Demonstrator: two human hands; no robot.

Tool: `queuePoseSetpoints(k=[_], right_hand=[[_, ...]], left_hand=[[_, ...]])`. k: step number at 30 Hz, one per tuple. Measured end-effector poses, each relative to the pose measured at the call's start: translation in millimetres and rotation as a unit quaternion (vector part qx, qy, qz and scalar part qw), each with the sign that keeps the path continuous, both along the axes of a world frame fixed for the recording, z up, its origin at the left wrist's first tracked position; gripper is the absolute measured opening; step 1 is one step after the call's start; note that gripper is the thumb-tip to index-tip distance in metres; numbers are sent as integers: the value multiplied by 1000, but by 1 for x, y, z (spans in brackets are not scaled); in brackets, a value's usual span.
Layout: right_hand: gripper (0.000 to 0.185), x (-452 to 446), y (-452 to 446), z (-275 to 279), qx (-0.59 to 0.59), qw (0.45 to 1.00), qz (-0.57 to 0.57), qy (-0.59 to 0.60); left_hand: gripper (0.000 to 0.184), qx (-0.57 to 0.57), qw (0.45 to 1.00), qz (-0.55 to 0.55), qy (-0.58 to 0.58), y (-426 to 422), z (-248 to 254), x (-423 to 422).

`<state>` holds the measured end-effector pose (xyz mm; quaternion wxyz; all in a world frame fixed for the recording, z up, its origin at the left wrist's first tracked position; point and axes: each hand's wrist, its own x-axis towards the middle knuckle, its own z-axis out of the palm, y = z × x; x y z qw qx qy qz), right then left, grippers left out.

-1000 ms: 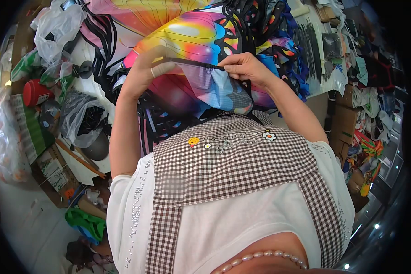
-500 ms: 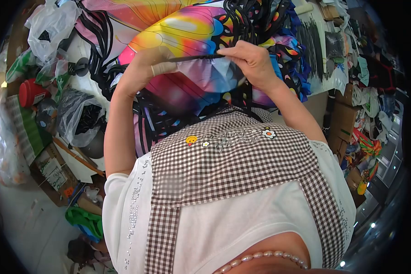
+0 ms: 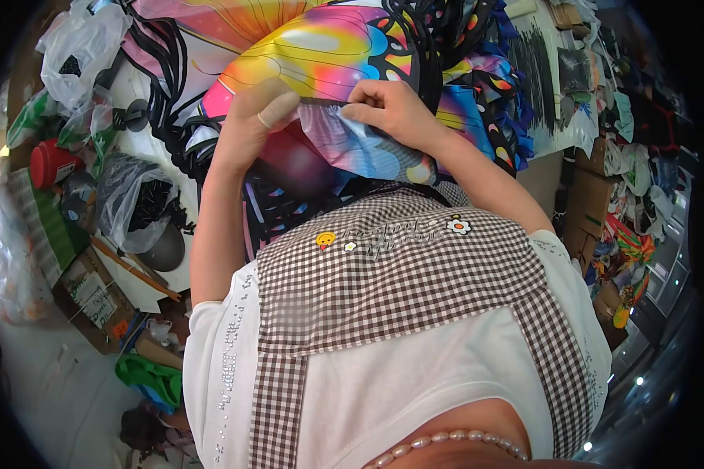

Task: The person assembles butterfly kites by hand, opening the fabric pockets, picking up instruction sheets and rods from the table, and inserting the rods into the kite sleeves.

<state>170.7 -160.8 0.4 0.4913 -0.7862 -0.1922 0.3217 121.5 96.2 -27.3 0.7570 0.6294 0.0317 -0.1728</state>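
My left hand (image 3: pixel 252 121), with a pale finger cover on its thumb, pinches the dark top edge of a butterfly-print fabric (image 3: pixel 348 144). My right hand (image 3: pixel 395 113) grips the same edge a short way to the right, thumb and fingers closed. Between the hands the edge looks gathered, and a pink-to-blue panel hangs down from it. Behind lies more of the printed cloth (image 3: pixel 305 51) in yellow, pink and blue, with black cords (image 3: pixel 422 55) heaped on it. The checked apron (image 3: pixel 383 273) is just below the fabric.
To the left are a white plastic bag (image 3: pixel 82 47), a red container (image 3: pixel 53 162) and a clear bag with black bits (image 3: pixel 137 199). Black strips (image 3: pixel 532 74) lie at the right, near cardboard boxes (image 3: pixel 585 199). A green bag (image 3: pixel 152 379) lies low on the left.
My right hand has come left and lower, closer to the left one. The stretched dark edge between them has shortened and bunched, and the fabric panel now hangs more openly.
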Motion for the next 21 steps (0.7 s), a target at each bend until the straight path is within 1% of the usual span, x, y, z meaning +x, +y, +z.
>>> queuePoseSetpoints(k=[1, 3, 4, 5, 6, 7, 8, 9, 10, 11, 13, 15, 16, 18, 19, 20, 21], right_hand=[[16, 2, -4, 2, -1, 1000, 0, 1], [16, 13, -23, 9, -93, 986, 44, -128], [17, 17, -34, 12, -139, 969, 67, -192], [17, 19, -55, 12, -140, 968, 70, -194], [17, 22, -79, 10, -149, 970, 101, -166], [20, 26, -93, 4, -157, 969, 132, -136], [20, 25, -79, 15, -155, 970, 136, -132], [21, 23, -63, 27, -118, 978, 94, -143], [23, 23, -44, 44, -79, 983, 55, -156], [26, 23, -30, 52, -37, 985, 18, -169], [28, 17, -14, 40, -24, 988, 37, -145], [36, 9, 7, 22, -25, 993, 60, -95], [36, 3, 19, 16, -16, 993, 81, -87], [37, -11, 38, 10, 20, 991, 68, -116], [39, -12, 44, 10, 36, 988, 58, -136], [39, -12, 47, 9, 37, 988, 68, -134], [39, -10, 48, 9, 48, 984, 70, -157]], left_hand=[[26, 9, 1000, 4, 12, -1, -1, -1], [26, 15, 1000, 22, 3, 9, 4, -2], [26, 21, 999, 42, -8, 16, 7, -2], [25, 26, 997, 65, -18, 19, 8, -3], [25, 24, 997, 73, -20, 19, 6, -2], [22, 25, 998, 58, -27, 18, 3, 0], [19, 28, 998, 40, -28, 17, -1, 1], [16, 32, 999, 22, -29, 15, -3, 0], [16, 36, 999, 30, -26, 14, -6, 4], [17, 49, 997, 24, -53, 14, -8, 9], [20, 85, 991, 21, -100, 18, -6, 8], [22, 13, 995, 88, -56, 13, 11, 1], [22, 21, 993, 109, -46, 5, 7, -6], [24, -89, 992, 88, -5, -7, -3, -14], [24, -87, 991, 99, -5, -5, -3, -17], [25, -37, 987, 151, -49, -4, -2, -22], [25, 13, 975, 200, -92, -4, 0, -28]])
